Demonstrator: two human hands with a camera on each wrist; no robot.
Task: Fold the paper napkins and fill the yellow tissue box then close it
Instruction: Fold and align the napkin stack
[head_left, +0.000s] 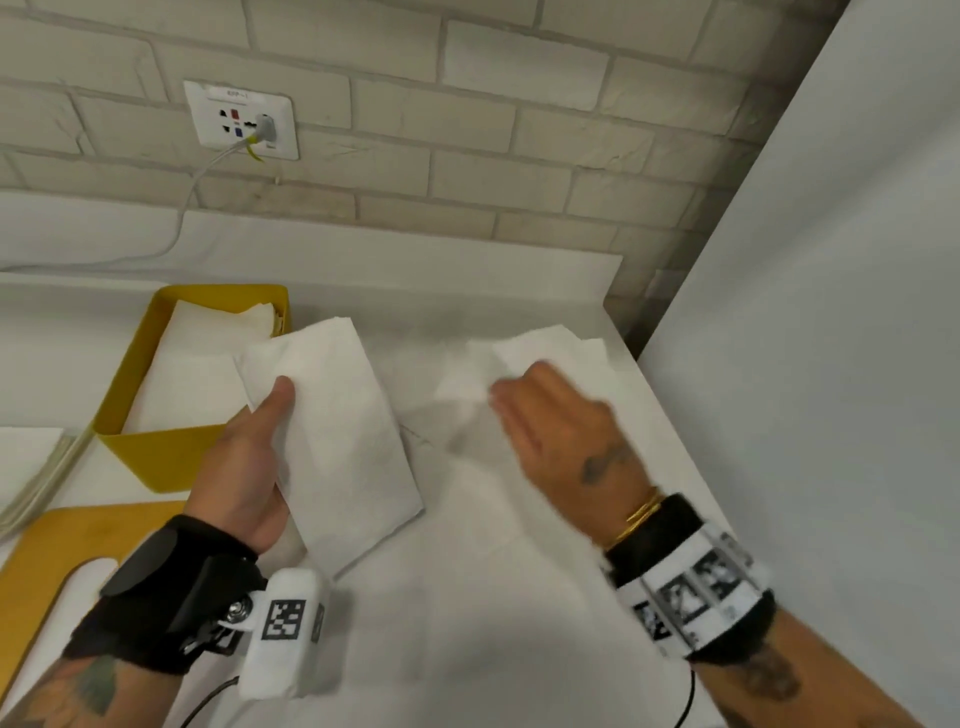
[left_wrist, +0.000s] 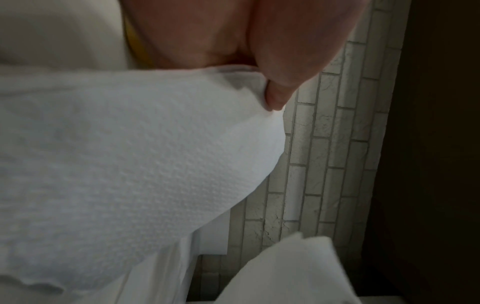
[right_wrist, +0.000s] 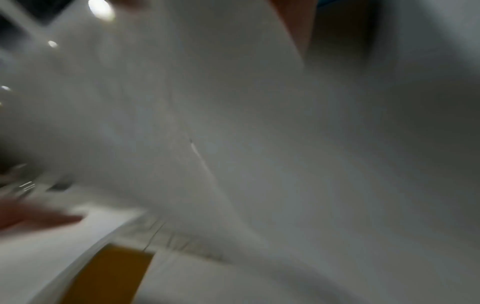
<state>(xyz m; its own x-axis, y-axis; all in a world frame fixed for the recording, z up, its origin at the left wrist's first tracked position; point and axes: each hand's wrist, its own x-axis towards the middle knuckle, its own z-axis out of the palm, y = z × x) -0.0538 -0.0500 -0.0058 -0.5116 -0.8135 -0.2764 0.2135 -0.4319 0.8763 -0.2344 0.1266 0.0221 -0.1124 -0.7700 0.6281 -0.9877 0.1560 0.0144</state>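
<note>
The open yellow tissue box (head_left: 156, 457) stands at the left of the white counter with white napkins (head_left: 197, 364) lying inside. My left hand (head_left: 280, 410) holds a folded napkin (head_left: 343, 441) just right of the box, thumb on top and fingers underneath. In the left wrist view the thumb (left_wrist: 280, 96) presses the embossed napkin (left_wrist: 130, 164). My right hand (head_left: 519, 410), blurred by motion, has curled fingers gripping a loose napkin (head_left: 462, 410) beside a napkin pile (head_left: 561, 343). That sheet (right_wrist: 233, 123) fills the right wrist view.
A yellow-brown lid (head_left: 47, 551) with a slot lies at the lower left. More white paper (head_left: 26, 457) sits at the left edge. A white brick wall carries a socket (head_left: 241, 122) with a plugged cable. A tall white panel (head_left: 805, 364) bounds the counter on the right.
</note>
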